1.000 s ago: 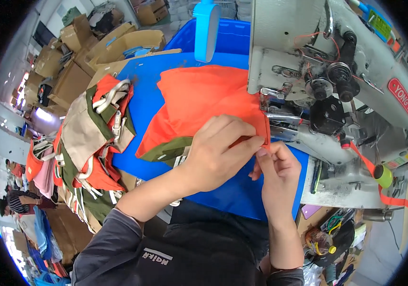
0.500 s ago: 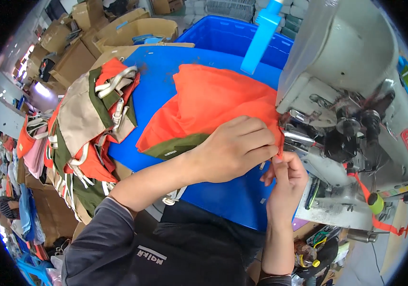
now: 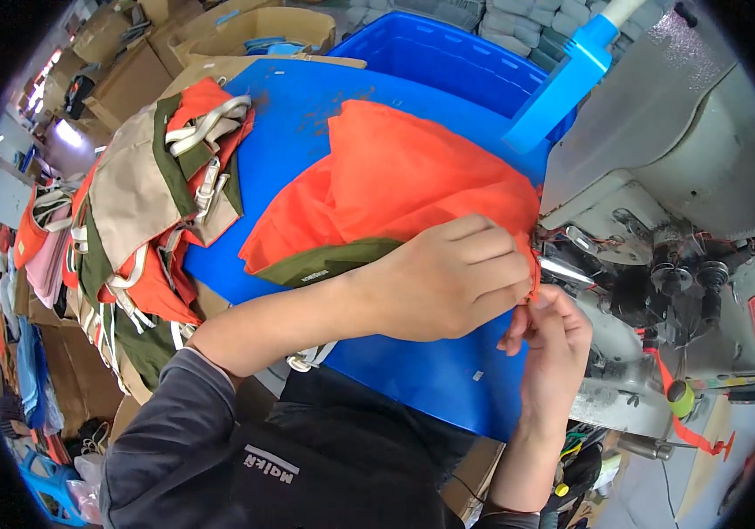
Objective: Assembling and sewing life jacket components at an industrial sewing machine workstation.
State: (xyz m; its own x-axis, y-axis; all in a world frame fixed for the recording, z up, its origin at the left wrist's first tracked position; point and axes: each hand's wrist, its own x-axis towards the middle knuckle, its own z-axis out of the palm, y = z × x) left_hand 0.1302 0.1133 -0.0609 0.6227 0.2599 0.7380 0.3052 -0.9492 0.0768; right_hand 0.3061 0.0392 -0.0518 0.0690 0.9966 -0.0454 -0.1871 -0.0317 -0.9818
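Observation:
Orange fabric [image 3: 395, 167] with an olive-green panel [image 3: 316, 264] lies on a blue board [image 3: 421, 388]. My left hand [image 3: 457, 282] is closed over the fabric's right edge, its fingers bent and gripping it beside the sewing machine [image 3: 650, 176]. Just below, my right hand [image 3: 554, 335] pinches the same edge at the corner, thumb and forefinger together with the other fingers curled. The machine's metal arm [image 3: 562, 269] sits immediately right of the hands; its contact with the fabric is hidden.
A pile of beige, orange and green fabric pieces with straps [image 3: 135, 176] fills the left side. Behind the board stand a blue bin [image 3: 421, 48], cardboard boxes [image 3: 139, 70] and a bright blue plastic piece [image 3: 562, 84]. An orange tape [image 3: 668, 379] hangs at the machine's right.
The view has shifted, so the machine sits farther right. Both hands appear farther right in the picture, still on the fabric's edge, with my left hand stretched further across it.

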